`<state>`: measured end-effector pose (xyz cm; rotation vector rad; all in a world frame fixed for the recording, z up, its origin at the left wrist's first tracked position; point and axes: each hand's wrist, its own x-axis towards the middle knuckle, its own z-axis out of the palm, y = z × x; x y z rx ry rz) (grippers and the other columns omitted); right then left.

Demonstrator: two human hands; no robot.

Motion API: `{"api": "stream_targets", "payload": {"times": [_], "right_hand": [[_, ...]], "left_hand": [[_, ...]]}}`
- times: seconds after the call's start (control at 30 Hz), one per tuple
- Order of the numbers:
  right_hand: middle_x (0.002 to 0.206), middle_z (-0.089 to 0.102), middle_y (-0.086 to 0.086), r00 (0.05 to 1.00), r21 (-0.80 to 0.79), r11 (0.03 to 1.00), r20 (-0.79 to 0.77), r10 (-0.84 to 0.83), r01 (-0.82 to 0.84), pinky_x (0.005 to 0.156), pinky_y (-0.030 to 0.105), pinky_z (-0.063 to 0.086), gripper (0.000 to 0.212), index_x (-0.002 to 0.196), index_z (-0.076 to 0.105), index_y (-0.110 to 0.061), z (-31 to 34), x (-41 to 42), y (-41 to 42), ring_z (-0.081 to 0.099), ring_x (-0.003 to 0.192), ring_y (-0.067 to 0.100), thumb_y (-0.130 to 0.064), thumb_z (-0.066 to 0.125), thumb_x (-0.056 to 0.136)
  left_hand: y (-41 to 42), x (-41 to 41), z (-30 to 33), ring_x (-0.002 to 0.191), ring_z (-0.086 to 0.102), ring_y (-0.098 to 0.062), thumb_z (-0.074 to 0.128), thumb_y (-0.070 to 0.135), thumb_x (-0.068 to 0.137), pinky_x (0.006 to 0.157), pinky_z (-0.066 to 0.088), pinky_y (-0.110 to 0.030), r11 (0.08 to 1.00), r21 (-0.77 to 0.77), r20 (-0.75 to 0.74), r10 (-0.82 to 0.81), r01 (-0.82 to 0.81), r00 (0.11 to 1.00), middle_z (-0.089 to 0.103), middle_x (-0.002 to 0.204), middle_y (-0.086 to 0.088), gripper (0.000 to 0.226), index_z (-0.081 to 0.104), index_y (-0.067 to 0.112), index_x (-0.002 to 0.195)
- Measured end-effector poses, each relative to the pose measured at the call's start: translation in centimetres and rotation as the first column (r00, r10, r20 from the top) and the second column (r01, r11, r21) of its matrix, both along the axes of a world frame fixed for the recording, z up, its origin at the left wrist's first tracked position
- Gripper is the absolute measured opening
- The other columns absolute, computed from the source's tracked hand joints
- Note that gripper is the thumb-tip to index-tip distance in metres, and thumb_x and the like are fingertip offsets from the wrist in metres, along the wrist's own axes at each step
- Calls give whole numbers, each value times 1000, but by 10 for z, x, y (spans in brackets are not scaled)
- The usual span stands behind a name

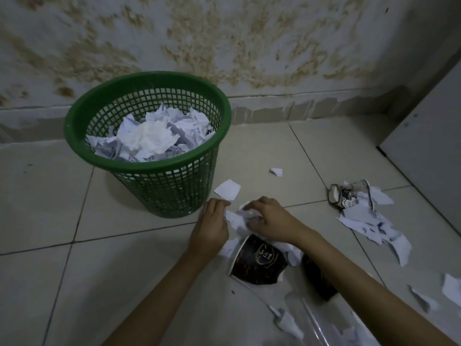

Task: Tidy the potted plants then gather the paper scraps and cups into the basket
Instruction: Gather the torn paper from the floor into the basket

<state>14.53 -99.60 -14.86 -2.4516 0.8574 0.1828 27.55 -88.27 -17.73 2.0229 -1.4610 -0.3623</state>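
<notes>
Gripping paper scraps (238, 219): left hand (212, 224), right hand (270, 222), fingers curled.

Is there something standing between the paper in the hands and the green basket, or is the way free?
Nothing visible blocks it. The hands gather crumpled paper on the floor just right of the basket, whose top is open. Only one flat scrap lies on the tiles between them, and lifting would pass over it.

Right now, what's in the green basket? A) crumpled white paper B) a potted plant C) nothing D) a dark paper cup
A: the green basket holds a heap of crumpled white paper, while the dark paper cup lies on the floor by both hands.
</notes>
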Motion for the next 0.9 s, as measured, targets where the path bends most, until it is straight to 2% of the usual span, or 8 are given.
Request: {"api": "stream_targets", "payload": {"times": [0.1, 0.17, 0.27, 0.4, 0.57, 0.67, 0.8, 0.9], "right_hand": [[137, 39, 8, 956, 2, 994, -275, 103, -107, 95, 38, 40, 98, 144, 22, -23, 5, -25, 24, 36, 124, 28, -60, 69, 66], [140, 36, 9, 930, -15, 987, -338, 146, -160, 96, 39, 41, 108, 147, 9, -23, 2, -31, 39, 35, 126, 28, -57, 72, 66], [138, 41, 12, 976, 66, 994, -192, 101, -90, 94, 32, 44, 105, 148, 5, -21, 5, -34, 42, 44, 122, 28, -37, 75, 72], [122, 58, 10, 989, 269, 953, 8, -149, 141, 83, 22, 45, 89, 141, 25, -23, 26, -50, 11, 57, 105, 22, -17, 78, 70], [101, 60, 4, 820, 554, 705, 67, -568, 444, 76, 29, 54, 81, 135, 38, -22, 36, -92, -45, 61, 90, 19, 0, 78, 68], [126, 54, 19, 773, 492, 665, -25, -634, 561, 92, 42, 49, 81, 138, 34, -13, 25, -104, -71, 55, 111, 33, 4, 75, 69], [148, 33, 16, 819, 115, 858, -385, -426, 500, 105, 33, 34, 92, 146, 19, -6, 25, -100, -90, 37, 133, 29, -21, 76, 75], [145, 38, 18, 854, -125, 909, -313, -416, 398, 103, 34, 34, 69, 144, 25, -7, 37, -72, -106, 39, 131, 31, -25, 61, 88]], "left_hand": [[4, -12, -3, 106, 52, -34, 33, -6, 73, 96, 42, -42, 999, 29, 7, -34, 33, 999, 55, 109, -21, 44, 56, -5, 111], [3, -18, -6, 112, 49, -30, 39, -8, 80, 99, 38, -35, 996, 60, -5, -62, 62, 998, 52, 115, -17, 40, 53, -1, 116], [-1, -25, -6, 115, 47, -26, 42, -4, 85, 98, 38, -33, 997, 60, -70, -52, 56, 996, 50, 118, -13, 35, 51, 3, 118], [-7, -22, -3, 114, 50, -27, 40, -9, 86, 98, 38, -31, 999, 36, -104, -13, 17, 994, 52, 117, -16, 34, 53, 0, 117], [-20, 0, -3, 131, 35, -26, 38, -11, 87, 111, 24, -29, 994, 105, -9, -34, 35, 999, 39, 140, -15, 51, 38, 2, 137], [-36, 12, -4, 144, 12, -23, 34, -4, 93, 117, 13, -29, 976, 209, 50, -74, 62, 996, 14, 155, -10, 59, 18, 14, 148], [-50, 18, -9, 146, -10, -28, 31, -2, 95, 118, 6, -33, 944, 314, 99, -141, 103, 985, -8, 157, -13, 68, 5, 29, 150], [-54, 18, -16, 145, -13, -29, 28, 1, 97, 118, 5, -33, 938, 330, 130, -157, 107, 979, -10, 157, -16, 65, 3, 32, 149]]}}
